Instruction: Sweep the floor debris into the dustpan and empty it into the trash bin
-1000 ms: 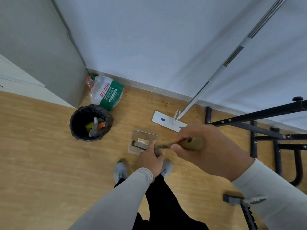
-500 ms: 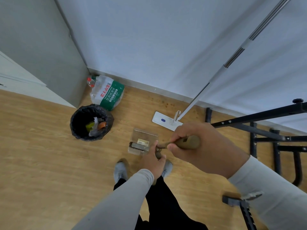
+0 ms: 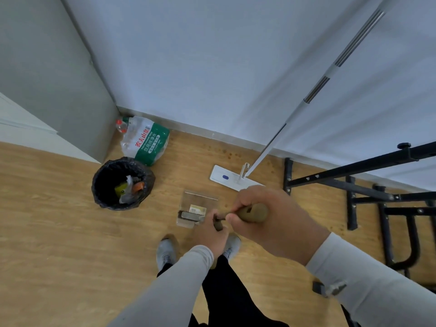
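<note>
Since earlier, little shifts: right hand (image 3: 266, 215) grips the tan broom handle (image 3: 251, 212), left hand (image 3: 208, 228) clamps the clear plastic dustpan's (image 3: 197, 210) handle; keep its lip flat while sweeping.

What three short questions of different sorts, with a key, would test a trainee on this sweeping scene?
1. True or false: the trash bin is empty.
2. Multiple choice: the white flat mop is A) lying inside the bin, B) standing on the floor with its pole leaning toward the wall, C) held in the left hand.
3. Fill in: the right hand grips a ____ handle.

Key
1. False: coloured rubbish lies in the black-lined bin.
2. B.
3. Brown. The left hand holds a second, lower handle by the clear dustpan, which already holds some debris.
</note>
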### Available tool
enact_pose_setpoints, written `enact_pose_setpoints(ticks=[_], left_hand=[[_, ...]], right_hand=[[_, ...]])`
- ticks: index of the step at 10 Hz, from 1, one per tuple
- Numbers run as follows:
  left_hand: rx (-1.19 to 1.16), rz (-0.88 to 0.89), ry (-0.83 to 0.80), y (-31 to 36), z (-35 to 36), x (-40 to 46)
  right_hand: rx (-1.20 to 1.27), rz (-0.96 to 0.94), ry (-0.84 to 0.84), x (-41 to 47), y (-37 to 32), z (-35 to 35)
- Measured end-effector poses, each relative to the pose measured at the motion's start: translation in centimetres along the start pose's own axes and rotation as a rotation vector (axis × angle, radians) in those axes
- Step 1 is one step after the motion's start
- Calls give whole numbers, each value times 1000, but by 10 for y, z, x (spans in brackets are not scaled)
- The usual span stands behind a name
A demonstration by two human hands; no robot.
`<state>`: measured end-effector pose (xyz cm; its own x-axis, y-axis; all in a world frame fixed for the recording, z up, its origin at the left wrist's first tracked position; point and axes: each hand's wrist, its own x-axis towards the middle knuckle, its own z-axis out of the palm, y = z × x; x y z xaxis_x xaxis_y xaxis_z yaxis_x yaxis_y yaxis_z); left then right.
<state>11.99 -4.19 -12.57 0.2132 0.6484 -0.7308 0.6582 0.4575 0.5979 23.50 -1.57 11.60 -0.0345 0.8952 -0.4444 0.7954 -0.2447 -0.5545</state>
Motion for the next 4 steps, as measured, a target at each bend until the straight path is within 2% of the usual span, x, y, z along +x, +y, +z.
enact_pose_setpoints(ticks=[1,2,4], left_hand=[[110,18,-137,-23,0,20],[155,69,-244,11,-44,-24],[124,154,-240,31,-115,-69]], right_hand=[[-26,25,-38,-3,-5,1],[-50,45,-49,-11,-6,1],[140,170,-51,-45,5,-5]])
